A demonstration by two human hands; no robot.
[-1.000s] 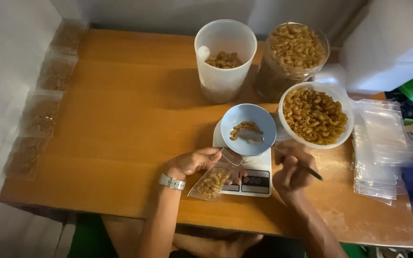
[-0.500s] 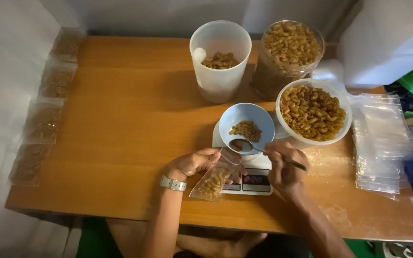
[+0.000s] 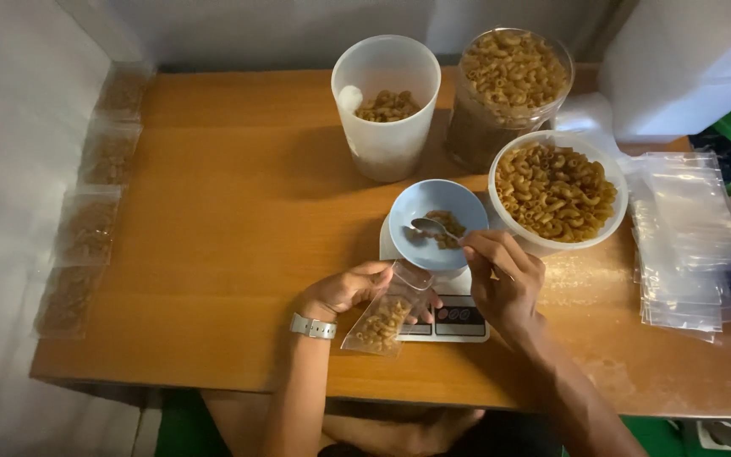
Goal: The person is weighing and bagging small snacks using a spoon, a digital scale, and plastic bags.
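Along the left edge of the wooden worktop [image 3: 213, 220] lies a column of small clear plastic bags already filled with elbow pasta [image 3: 86, 224], running from far to near. Moving right, the left hand [image 3: 344, 288], with a silver wristwatch [image 3: 312, 327] on its wrist, pinches the mouth of a small clear plastic bag partly filled with pasta [image 3: 380, 320], holding it open and tilted just beside the near left corner of a white digital kitchen scale [image 3: 450, 317]. Farther back stands a translucent white plastic jug [image 3: 387, 106] with a little pasta in its bottom. On the scale sits a shallow light-blue bowl [image 3: 437, 222] holding a few pieces of pasta, and the right hand [image 3: 505, 279] is closed around a metal spoon [image 3: 433, 227] whose scoop rests inside that bowl. To the right and farther away are a tall clear jar heaped with pasta [image 3: 505, 93] and a round white bowl full of pasta [image 3: 558, 190], touching the blue bowl's right side. At the far right lies a stack of empty clear plastic bags [image 3: 687, 245]. The bag's mouth looks narrow, so in my judgement a loaded spoon could easily shed pieces onto the scale or worktop if the left hand lets the opening sag; pressing the spoon on the bowl could also tip it off the scale.
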